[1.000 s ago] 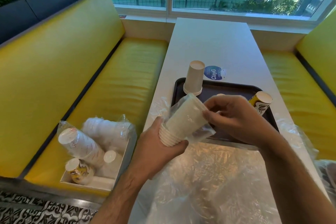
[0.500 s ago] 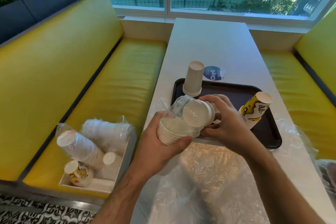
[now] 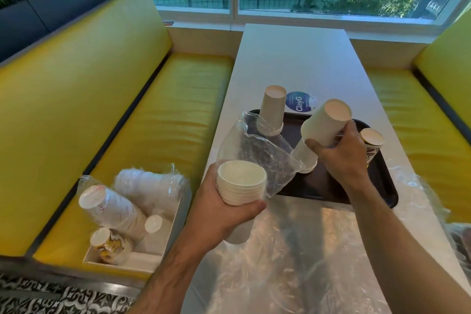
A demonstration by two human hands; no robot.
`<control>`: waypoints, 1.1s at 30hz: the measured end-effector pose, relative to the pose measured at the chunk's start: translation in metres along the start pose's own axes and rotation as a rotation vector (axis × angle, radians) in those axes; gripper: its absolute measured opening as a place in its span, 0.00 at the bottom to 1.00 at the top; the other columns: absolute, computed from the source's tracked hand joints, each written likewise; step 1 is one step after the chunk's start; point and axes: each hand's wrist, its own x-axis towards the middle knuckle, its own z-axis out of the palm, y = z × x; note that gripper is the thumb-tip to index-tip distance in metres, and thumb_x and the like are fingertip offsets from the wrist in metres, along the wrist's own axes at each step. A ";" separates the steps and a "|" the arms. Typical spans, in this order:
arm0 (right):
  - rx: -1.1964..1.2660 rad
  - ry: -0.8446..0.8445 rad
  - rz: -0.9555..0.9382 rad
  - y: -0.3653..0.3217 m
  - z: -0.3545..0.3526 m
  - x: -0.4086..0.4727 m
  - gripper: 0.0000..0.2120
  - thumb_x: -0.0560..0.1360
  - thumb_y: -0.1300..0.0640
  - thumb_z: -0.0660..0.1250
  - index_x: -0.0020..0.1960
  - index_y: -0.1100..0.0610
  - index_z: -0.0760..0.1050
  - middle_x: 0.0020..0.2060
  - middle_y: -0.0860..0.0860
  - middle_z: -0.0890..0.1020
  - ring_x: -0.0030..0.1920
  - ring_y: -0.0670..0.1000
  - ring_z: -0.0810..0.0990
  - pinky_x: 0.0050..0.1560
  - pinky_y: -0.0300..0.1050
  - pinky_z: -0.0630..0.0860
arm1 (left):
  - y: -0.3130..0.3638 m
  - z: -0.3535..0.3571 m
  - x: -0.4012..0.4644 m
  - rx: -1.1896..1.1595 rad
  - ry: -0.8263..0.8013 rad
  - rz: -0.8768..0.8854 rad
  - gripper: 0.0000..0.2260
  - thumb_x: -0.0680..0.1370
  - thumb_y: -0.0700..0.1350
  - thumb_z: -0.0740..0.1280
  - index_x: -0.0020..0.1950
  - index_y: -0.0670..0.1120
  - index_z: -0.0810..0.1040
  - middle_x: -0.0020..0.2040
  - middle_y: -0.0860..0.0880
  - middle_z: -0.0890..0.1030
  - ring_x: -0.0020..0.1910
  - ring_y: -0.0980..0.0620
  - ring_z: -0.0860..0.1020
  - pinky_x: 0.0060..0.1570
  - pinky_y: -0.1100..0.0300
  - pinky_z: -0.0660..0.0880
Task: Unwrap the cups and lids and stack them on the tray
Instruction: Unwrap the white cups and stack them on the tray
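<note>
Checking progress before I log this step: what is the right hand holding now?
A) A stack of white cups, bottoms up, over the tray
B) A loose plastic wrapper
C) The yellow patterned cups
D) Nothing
A: the right hand grips a stack of white cups bottom-up above the tray, while the left hand holds other white cups with the wrapper.

Bench seats (image 3: 163,120): bright yellow, dark trim.
Table (image 3: 300,58): white.
Tray (image 3: 331,186): dark brown-black.
Cup stack (image 3: 272,109) at tray's far left corner: plain beige.
Cup (image 3: 370,146) at tray's right edge: yellow, dark print.
Round sticker (image 3: 300,102): blue, white lettering.
Wrap (image 3: 254,150): clear.
Floor (image 3: 51,298): black-white ornamental pattern.
Box (image 3: 142,260) on seat: white.
</note>
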 end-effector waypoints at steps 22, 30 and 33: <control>0.002 -0.204 0.214 0.062 0.053 -0.039 0.38 0.66 0.54 0.83 0.71 0.53 0.68 0.65 0.52 0.78 0.66 0.55 0.76 0.66 0.59 0.76 | -0.010 -0.011 0.004 0.073 0.046 -0.029 0.33 0.63 0.39 0.85 0.61 0.56 0.75 0.52 0.62 0.82 0.50 0.62 0.81 0.45 0.69 0.76; 0.013 -0.301 0.229 0.051 0.049 -0.042 0.39 0.63 0.54 0.84 0.68 0.52 0.69 0.63 0.50 0.77 0.65 0.54 0.76 0.64 0.53 0.77 | -0.007 -0.002 0.002 0.084 -0.007 0.003 0.29 0.63 0.39 0.85 0.57 0.56 0.76 0.49 0.63 0.83 0.46 0.63 0.81 0.42 0.70 0.76; -0.005 -0.272 0.231 0.040 0.035 -0.037 0.46 0.62 0.53 0.85 0.73 0.55 0.67 0.67 0.54 0.74 0.68 0.55 0.74 0.66 0.53 0.75 | -0.011 0.000 0.004 0.103 -0.018 0.004 0.28 0.63 0.41 0.85 0.56 0.56 0.78 0.48 0.58 0.83 0.46 0.59 0.82 0.42 0.67 0.77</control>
